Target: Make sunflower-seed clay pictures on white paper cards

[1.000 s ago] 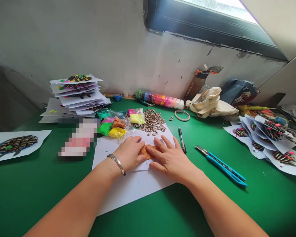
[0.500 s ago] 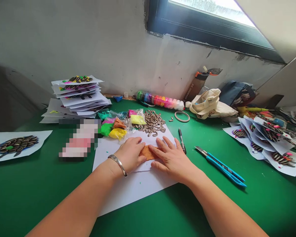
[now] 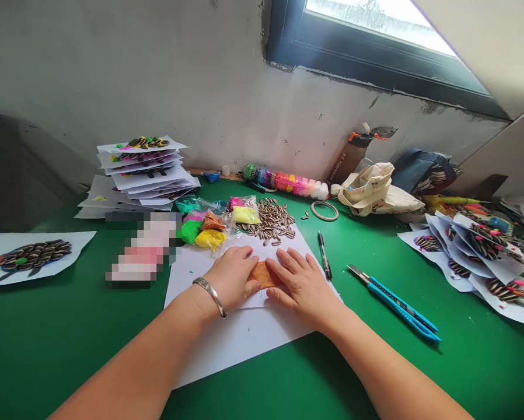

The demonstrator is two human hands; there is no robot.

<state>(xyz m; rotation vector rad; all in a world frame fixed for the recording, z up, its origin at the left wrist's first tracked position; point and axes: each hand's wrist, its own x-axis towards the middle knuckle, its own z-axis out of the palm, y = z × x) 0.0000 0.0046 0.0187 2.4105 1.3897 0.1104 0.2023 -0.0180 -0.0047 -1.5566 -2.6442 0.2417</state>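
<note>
A flat piece of orange clay lies on a small white sheet, with a larger white sheet beneath it. My left hand, a silver bangle at its wrist, rests at the clay's left edge. Its thumb and forefinger are apart and touch the clay; the other fingers are partly hidden. From the right, my right hand lies flat with spread fingers, the forefinger over the clay's right side. Just beyond the hands are a heap of striped sunflower seeds and bagged coloured clay.
To the right lie a pen and a blue craft knife with its blade out. Stacks of seed-decorated sheets stand left and right. A tape ring, cloth bag and bottle are near the wall.
My right hand's fingers have shifted slightly on the clay and more of its surface shows. The left hand stays at the edge. The whole view has shifted a little.
</note>
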